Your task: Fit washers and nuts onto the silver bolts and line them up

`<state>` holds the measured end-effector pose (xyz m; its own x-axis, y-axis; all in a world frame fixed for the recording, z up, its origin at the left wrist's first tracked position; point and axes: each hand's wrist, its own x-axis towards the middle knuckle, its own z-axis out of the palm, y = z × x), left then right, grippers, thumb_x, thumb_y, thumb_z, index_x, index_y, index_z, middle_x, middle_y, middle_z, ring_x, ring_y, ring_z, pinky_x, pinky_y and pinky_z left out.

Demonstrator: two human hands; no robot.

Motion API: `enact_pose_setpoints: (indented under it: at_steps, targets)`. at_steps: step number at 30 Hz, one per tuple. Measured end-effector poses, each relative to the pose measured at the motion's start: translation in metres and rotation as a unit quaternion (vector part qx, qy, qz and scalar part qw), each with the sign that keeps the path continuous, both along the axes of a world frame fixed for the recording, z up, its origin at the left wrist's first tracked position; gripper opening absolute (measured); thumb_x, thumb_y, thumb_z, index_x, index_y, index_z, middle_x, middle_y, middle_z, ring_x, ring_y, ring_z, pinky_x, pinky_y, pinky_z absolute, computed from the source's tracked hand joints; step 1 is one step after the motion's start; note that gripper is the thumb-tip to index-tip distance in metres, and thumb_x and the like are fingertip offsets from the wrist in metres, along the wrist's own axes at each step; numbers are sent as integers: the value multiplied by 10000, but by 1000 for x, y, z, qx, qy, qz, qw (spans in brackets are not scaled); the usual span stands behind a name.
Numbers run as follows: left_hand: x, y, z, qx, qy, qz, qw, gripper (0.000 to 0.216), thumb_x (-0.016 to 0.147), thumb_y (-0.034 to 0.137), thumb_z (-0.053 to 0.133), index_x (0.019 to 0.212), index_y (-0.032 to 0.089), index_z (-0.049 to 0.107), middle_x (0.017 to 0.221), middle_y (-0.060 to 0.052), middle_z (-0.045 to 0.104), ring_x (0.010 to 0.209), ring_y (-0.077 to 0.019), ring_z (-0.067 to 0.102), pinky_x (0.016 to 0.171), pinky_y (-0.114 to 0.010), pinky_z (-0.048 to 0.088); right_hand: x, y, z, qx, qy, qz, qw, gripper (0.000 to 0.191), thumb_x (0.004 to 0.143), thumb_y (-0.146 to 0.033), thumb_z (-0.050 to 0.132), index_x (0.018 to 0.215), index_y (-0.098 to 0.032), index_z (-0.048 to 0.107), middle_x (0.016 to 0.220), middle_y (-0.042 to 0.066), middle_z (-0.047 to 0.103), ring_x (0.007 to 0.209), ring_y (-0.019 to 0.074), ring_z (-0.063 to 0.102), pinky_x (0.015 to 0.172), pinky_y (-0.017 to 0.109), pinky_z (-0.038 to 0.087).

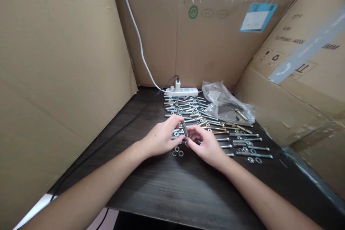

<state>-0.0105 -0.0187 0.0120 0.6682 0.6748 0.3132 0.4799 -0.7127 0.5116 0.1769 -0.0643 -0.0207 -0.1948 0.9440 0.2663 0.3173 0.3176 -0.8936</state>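
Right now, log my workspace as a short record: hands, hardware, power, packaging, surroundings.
Hands: left hand and right hand hold a small metal cylinder between fingertips
Hardware: bolts and washers spread on the dark tabletop
Power: white power strip, white adapter plugged in
Packaging: clear plastic bag, right of the strip
Surroundings: cardboard on three sides

Bolts (254, 155) in rows on the surface (167, 187), washers (181, 151) among and before them, power strip (190, 91) behind, bag (228, 97) at rear right, cardboard (61, 61) left, right and behind
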Motion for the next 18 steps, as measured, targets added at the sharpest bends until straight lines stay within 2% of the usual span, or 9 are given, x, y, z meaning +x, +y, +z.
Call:
enact_pose_setpoints:
  at_steps: [4,8,13,18]
  targets:
    - [2,-2,-4,4,12,-30,999,483,801,269,558,1219,232,320,1047,-37,504,785,-145,563,684,-290,471,-3,0,0,-69,92,17,993,223,802,-298,625,982,-181,561,814,22,647,662,138,638,649,294,548]
    - [3,-2,-5,33,38,-33,998,537,774,309,590,1210,229,288,1094,-56,471,733,-148,567,659,-308,481,-4,2,-1,-117,126,21,985,248,778,-333,661,952,-177,579,808,18,647,662,132,636,636,282,546]
    - [3,-1,-6,51,59,-26,997,560,768,307,600,1211,231,265,1115,-65,455,741,-159,572,657,-321,494,-4,2,2,-136,138,28,981,229,787,-360,652,904,-168,609,787,15,641,646,118,615,601,256,519]
    - [4,-1,-8,52,51,-26,997,610,759,305,620,1236,229,249,1130,-74,455,829,-188,589,717,-349,513,-7,-2,8,-141,140,23,980,248,795,-388,639,899,-163,632,780,17,631,597,103,574,574,255,493]
